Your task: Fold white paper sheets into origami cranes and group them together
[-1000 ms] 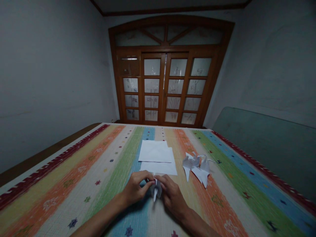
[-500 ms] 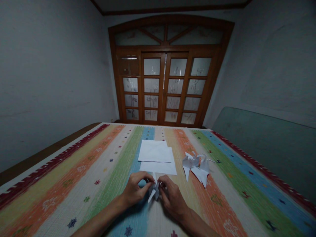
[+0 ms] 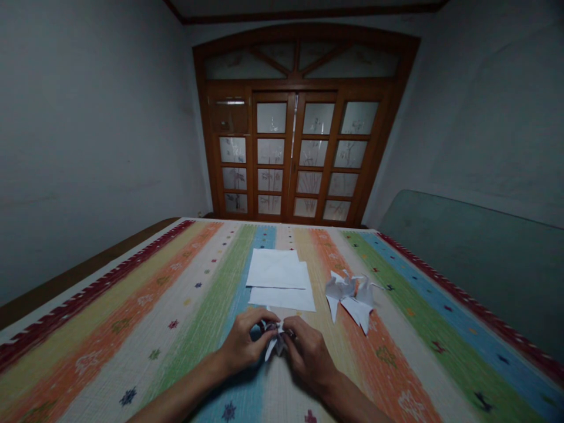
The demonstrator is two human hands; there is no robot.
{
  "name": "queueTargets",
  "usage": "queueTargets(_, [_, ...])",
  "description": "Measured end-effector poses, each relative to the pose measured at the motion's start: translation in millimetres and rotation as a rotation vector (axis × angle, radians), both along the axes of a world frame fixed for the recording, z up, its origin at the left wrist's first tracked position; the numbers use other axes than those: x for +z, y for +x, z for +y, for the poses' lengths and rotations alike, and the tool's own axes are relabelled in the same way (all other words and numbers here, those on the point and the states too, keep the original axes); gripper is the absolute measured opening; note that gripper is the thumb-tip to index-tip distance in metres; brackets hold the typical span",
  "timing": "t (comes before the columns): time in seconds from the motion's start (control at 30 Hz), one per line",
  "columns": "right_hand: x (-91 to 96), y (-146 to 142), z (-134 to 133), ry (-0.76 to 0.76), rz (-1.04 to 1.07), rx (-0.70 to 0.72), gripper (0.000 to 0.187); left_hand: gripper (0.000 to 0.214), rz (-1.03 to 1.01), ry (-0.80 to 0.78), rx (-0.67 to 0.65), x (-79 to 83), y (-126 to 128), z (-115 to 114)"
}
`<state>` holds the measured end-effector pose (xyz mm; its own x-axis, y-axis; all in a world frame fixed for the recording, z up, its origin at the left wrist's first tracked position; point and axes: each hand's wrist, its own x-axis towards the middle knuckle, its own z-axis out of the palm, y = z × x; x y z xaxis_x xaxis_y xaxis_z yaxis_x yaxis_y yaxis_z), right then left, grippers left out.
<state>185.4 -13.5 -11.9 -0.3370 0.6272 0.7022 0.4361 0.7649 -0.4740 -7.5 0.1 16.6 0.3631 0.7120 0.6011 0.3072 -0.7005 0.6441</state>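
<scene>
Between my hands, just above the striped tablecloth, is a small folded white paper figure [image 3: 272,348], pointed at its near end. My left hand [image 3: 249,336] pinches it from the left between thumb and fingers. From the other side my right hand [image 3: 307,346] grips it, thumb and fingers closed. The fingers cover most of its middle. Just beyond lie white paper sheets [image 3: 277,268], overlapping one another. Off to the right, folded paper cranes [image 3: 355,296] sit close together, wings and points spread.
A striped tablecloth [image 3: 185,305] covers the long table. Past its far edge stand wooden doors [image 3: 294,158] with glass panes. A greenish panel [image 3: 467,252] leans along the right wall, and a bare wall [image 3: 97,129] rises on the left.
My fingers have shifted slightly on the folded paper and sit closer together over its middle. The sheets and the cranes have stayed where they were.
</scene>
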Motion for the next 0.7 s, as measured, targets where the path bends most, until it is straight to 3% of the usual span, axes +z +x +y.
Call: queueTargets(0.7, [5.0,0.0,-2.4,-0.108,-0.114,0.038,0.016,0.008,0.019,-0.106,-0.021,-2.8,0.8,0.3])
